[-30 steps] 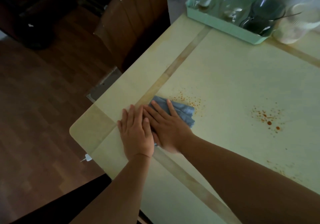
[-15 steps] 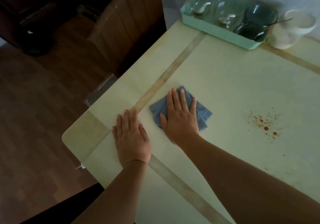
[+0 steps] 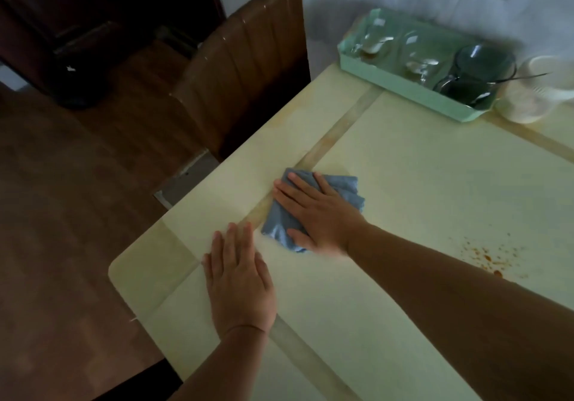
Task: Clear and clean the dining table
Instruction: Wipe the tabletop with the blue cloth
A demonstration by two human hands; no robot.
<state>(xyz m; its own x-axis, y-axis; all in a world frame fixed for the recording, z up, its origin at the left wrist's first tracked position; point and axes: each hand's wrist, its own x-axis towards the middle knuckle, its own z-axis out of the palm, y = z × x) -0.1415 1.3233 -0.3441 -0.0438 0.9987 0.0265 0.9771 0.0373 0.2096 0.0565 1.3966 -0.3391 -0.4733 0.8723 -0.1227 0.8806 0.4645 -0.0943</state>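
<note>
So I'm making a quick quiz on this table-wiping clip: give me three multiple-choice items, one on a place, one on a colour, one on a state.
1. Where do the orange-brown spots lie?
A. under the left hand
B. on the table to the right of the right forearm
C. inside the tray

2. What colour is the cloth?
A. blue-grey
B. red
C. white

3. How is the right hand placed?
A. lifted above the table
B. gripping a glass
C. pressed flat on the cloth

Answers:
1 B: the specks sit on the bare table near the right edge of the view.
2 A: the folded cloth shows blue-grey around the fingers.
3 C: the palm and spread fingers lie on the cloth, while the left hand rests flat on the tabletop beside it.
</note>
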